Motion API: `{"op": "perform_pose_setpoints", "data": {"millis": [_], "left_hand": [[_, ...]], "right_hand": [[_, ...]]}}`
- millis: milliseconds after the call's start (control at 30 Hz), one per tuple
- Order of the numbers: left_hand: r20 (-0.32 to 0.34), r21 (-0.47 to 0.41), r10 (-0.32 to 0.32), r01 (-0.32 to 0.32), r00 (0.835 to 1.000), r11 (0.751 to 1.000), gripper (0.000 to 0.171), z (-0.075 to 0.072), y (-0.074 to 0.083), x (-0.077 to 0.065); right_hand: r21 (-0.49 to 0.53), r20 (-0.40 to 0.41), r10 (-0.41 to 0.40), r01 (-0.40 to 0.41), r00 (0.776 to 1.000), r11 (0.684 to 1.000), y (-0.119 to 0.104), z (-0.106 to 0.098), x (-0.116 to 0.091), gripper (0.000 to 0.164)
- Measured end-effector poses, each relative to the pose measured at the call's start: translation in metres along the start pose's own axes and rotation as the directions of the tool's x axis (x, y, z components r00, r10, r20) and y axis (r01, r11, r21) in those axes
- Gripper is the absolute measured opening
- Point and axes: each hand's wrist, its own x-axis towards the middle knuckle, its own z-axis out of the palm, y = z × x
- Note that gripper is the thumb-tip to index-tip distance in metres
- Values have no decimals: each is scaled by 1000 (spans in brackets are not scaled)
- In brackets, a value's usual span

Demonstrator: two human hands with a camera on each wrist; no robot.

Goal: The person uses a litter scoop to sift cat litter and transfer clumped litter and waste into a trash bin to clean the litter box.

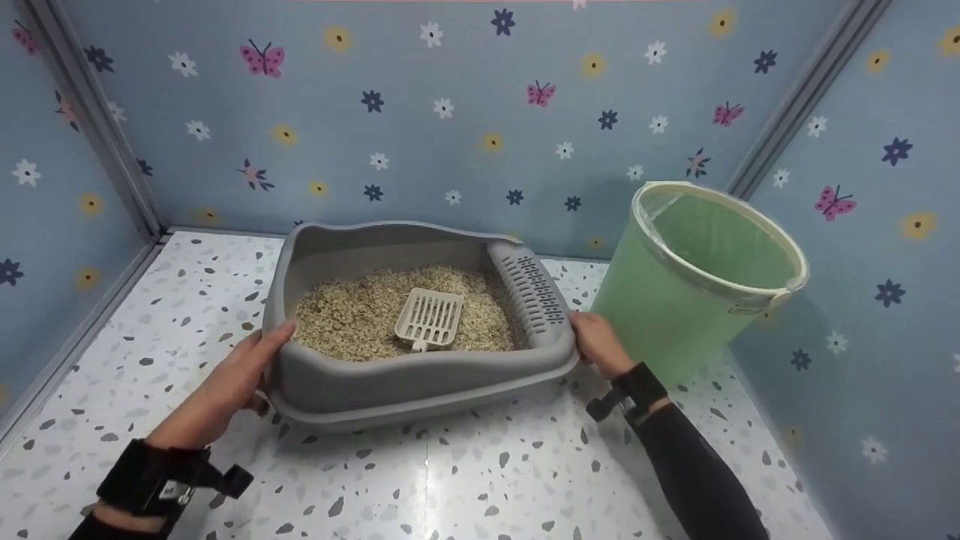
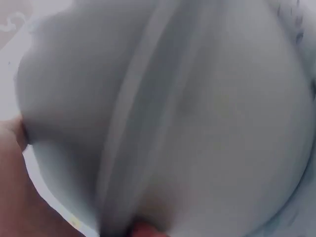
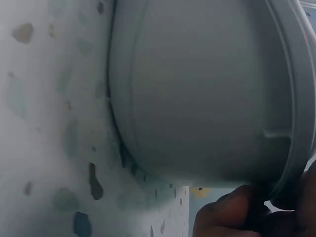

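A grey litter box (image 1: 420,386) stands between both hands in the head view, its base close to the floor. Sand-coloured litter (image 1: 341,315) covers its bottom, and a cream slotted litter scoop (image 1: 430,316) lies on top. My left hand (image 1: 238,371) grips the box's left end, thumb up at the rim and fingers lower on the outside. At the opposite end, my right hand (image 1: 600,346) holds the rim beside the perforated ledge (image 1: 534,292). In the right wrist view, curled fingers (image 3: 224,210) hook beneath the rim; the box's outer wall (image 2: 232,118) fills most of the left wrist view.
Close behind my right hand, a pale green bin (image 1: 660,300) with a clear liner over its cream rim leans slightly right. Blue walls (image 1: 450,165) printed with flowers and butterflies enclose the speckled white floor (image 1: 375,495) at the back and both sides.
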Motion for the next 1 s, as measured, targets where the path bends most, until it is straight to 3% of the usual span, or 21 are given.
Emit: {"op": "perform_pose_setpoints", "data": {"millis": [133,233,433,633,800,1000], "left_hand": [[-12,-43,7,-8,1000,999,90,12,3,-3],[-46,-68,7,-10,999,998,81,12,2,2],[-43,-72,-5,2,999,997,71,-9,-3,15],[-32,-125,-9,5,999,992,65,-30,-4,27],[-50,-52,-7,4,999,999,93,-21,-5,10],[-63,59,-14,18,998,998,97,2,-2,-15]], "right_hand": [[-13,-14,21,-21,1000,1000,4,-4,6,41],[-6,-17,31,-31,999,1000,7,-4,1,43],[41,17,13,-14,1000,999,7,2,-24,46],[122,118,-16,2,993,993,6,7,-47,47],[77,164,7,-20,986,997,2,0,-40,50],[16,133,23,-25,991,1000,-5,-5,-6,51]]}}
